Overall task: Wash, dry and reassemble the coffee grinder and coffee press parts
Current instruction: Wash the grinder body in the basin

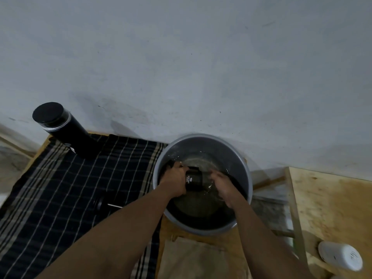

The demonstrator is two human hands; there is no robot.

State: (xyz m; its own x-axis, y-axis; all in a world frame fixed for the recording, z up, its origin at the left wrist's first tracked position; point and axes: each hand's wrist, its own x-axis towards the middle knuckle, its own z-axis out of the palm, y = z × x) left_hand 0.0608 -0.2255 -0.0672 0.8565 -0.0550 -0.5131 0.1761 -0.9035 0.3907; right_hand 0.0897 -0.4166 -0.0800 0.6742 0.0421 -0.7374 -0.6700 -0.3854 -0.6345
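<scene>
Both hands are inside a grey metal basin [244,164] holding water. My left hand [174,181] grips a black cylindrical part with a small white logo [194,181], held on its side just above the water. My right hand [223,187] is at the cylinder's right end with fingers curled, partly in the water; whether it holds anything is hidden. A tall black canister with a black lid [60,126] stands at the back left on the checked cloth [70,188]. A small dark part with a metal rod [106,204] lies on the cloth beside my left forearm.
The basin stands against a pale wall, on a wooden surface [201,256] partly covered by the dark checked cloth. A plywood board [330,204] lies to the right, with a white plastic container [340,255] on its side at the lower right.
</scene>
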